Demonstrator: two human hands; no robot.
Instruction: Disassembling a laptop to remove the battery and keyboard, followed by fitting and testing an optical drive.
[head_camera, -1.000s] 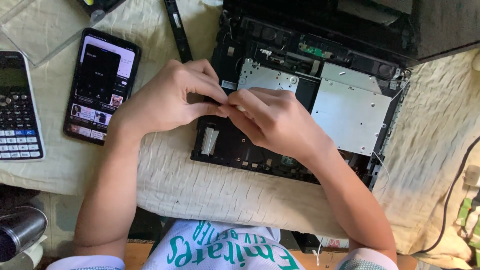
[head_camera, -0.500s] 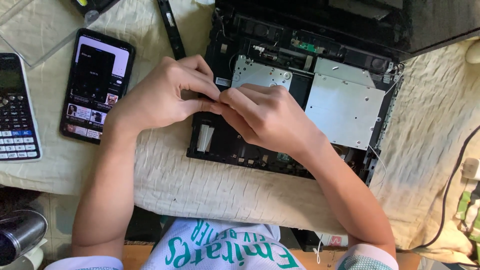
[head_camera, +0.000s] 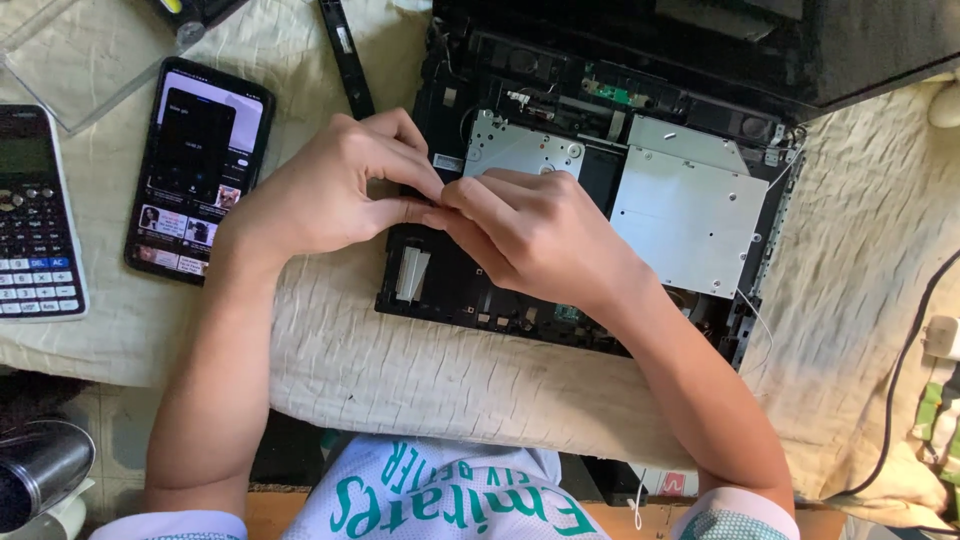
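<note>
Hands, left (head_camera: 325, 190) and right (head_camera: 540, 235), meet fingertips pinched over the opened laptop's (head_camera: 600, 180) left edge; what they pinch is hidden.

one laptop (head_camera: 690, 215), one phone (head_camera: 195, 170), one calculator (head_camera: 35, 220), two hands (head_camera: 330, 185)

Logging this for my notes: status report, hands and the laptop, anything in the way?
Left hand and right hand pinched together, fingertips meeting over the opened laptop chassis. What they grip is hidden. Phone and calculator lie clear, left.

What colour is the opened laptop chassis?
Black, with silver metal plates; the laptop chassis shows in the head view.
</note>
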